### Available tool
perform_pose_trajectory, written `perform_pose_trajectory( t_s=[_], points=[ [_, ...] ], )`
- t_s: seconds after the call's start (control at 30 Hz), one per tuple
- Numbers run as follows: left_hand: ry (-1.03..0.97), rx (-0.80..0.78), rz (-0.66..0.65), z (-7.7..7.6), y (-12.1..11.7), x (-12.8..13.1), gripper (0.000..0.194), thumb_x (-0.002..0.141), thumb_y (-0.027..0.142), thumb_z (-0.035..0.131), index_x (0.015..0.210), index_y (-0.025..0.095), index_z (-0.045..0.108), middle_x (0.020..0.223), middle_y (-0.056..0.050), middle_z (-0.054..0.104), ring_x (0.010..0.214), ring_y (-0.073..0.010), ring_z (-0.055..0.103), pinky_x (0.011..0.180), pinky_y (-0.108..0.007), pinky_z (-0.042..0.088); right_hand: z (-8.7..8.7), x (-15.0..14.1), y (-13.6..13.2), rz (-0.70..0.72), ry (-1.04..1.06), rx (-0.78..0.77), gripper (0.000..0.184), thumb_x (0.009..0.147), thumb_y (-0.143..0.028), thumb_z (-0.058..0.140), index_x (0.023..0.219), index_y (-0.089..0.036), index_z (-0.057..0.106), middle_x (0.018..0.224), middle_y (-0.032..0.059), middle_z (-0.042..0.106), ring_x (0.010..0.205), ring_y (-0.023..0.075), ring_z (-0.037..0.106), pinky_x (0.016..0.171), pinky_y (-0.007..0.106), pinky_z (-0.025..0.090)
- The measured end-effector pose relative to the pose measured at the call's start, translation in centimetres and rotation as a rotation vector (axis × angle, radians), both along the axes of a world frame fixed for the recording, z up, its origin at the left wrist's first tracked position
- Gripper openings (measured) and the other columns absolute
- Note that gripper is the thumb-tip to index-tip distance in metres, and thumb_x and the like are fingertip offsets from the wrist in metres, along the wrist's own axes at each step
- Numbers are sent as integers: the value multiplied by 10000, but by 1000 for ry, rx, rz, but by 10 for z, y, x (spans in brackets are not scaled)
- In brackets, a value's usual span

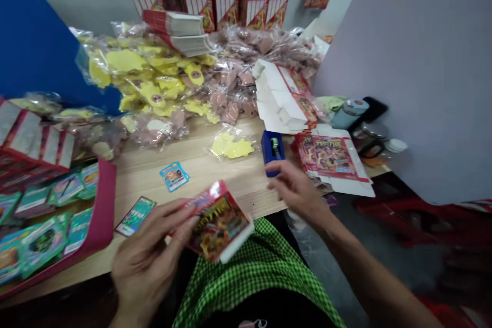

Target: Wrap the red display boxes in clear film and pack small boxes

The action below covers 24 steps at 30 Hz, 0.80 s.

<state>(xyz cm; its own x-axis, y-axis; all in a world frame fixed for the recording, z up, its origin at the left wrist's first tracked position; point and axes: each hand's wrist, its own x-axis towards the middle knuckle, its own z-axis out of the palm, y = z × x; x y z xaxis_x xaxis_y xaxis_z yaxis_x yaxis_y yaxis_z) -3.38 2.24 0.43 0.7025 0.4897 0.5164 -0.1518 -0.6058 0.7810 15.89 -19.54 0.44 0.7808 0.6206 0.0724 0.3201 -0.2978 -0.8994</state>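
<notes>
My left hand point(154, 251) is closed around a red printed card box point(219, 225), thumb on its front face. The box is tilted above my lap, with a white flap at its lower right end. At the near end of a blue tape dispenser point(273, 154) is my right hand point(294, 187), its fingers curled in towards the thumb. Anything between those fingertips is too small to make out. Left of the dispenser lies a bagged yellow piece point(232, 144). A few blue cards point(174, 176) and a green card point(136, 216) rest on the table.
A pink tray point(103, 195) of cards stands at the left below stacked boxes point(34, 138). Bagged yellow point(154, 77) and brown pieces point(230, 87) pile up behind. Flat cartons point(334, 159), a bottle point(349, 113) and a phone point(371, 113) lie right.
</notes>
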Motion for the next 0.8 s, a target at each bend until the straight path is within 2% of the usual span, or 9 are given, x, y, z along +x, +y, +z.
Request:
perform_pose_trajectory(
  t_s=[0.07, 0.13, 0.23, 0.33, 0.43, 0.53, 0.67, 0.73, 0.8],
  points=[
    [-113, 162, 108, 7, 7, 17, 320, 843, 91, 779, 1103, 279, 786, 1133, -2, 762, 962, -136, 722, 884, -238, 570, -2, 27, -6, -313, 96, -139, 191, 919, -163, 523, 1080, -163, 625, 896, 74, 680, 678, 164, 634, 550, 236, 478],
    [-192, 311, 67, 3, 10, 35, 335, 836, 52, 774, 1109, 246, 772, 1134, -18, 760, 969, -144, 726, 906, -260, 570, -8, 46, -5, -424, 198, -220, 99, 916, -170, 539, 958, -150, 626, 703, 40, 629, 557, 160, 611, 460, 217, 427],
    [-222, 431, -39, -11, 9, 55, 312, 866, 31, 732, 1120, 213, 745, 1149, -49, 752, 979, -162, 735, 916, -298, 588, -15, 57, 1, -403, 279, -185, 68, 918, -204, 557, 875, -162, 588, 689, 18, 609, 519, 155, 643, 408, 191, 409],
    [-194, 459, -42, -18, 4, 61, 324, 876, 32, 720, 1149, 207, 724, 1172, -65, 741, 978, -170, 736, 895, -303, 605, -18, 53, 2, -394, 285, -76, 81, 944, -271, 541, 921, -193, 538, 814, 6, 636, 626, 147, 705, 515, 202, 521],
    [-178, 488, -35, -16, 3, 57, 314, 877, 30, 715, 1143, 195, 718, 1188, -79, 736, 999, -176, 734, 907, -302, 602, -28, 44, -4, -404, 228, -13, 159, 914, -329, 567, 831, -207, 510, 818, 10, 623, 698, 164, 705, 617, 259, 576],
    [-153, 535, -37, -12, 5, 54, 281, 878, 38, 721, 1128, 167, 719, 1200, -105, 737, 1019, -183, 735, 953, -307, 584, -50, 36, -10, -442, 143, 0, 255, 848, -382, 623, 707, -219, 487, 782, 19, 596, 759, 197, 668, 656, 302, 579],
    [-149, 612, -33, -10, 8, 55, 255, 883, 47, 719, 1119, 144, 715, 1176, -123, 746, 1005, -185, 742, 937, -282, 581, -73, 32, -13, -492, 46, -13, 293, 822, -406, 619, 644, -230, 467, 735, 15, 561, 792, 214, 616, 711, 327, 562],
    [-151, 631, -27, -10, 7, 55, 234, 892, 52, 708, 1109, 140, 708, 1164, -129, 746, 997, -191, 746, 925, -288, 591, -75, 30, -15, -498, 3, -28, 296, 822, -396, 605, 625, -232, 458, 731, 18, 556, 798, 222, 604, 738, 342, 551],
    [-137, 640, -15, -8, 4, 56, 215, 896, 67, 707, 1099, 136, 701, 1182, -144, 738, 1004, -207, 747, 919, -311, 604, -68, 26, -17, -494, -47, -40, 287, 821, -381, 591, 615, -231, 460, 780, 42, 580, 863, 247, 609, 782, 370, 537]
  ],
)
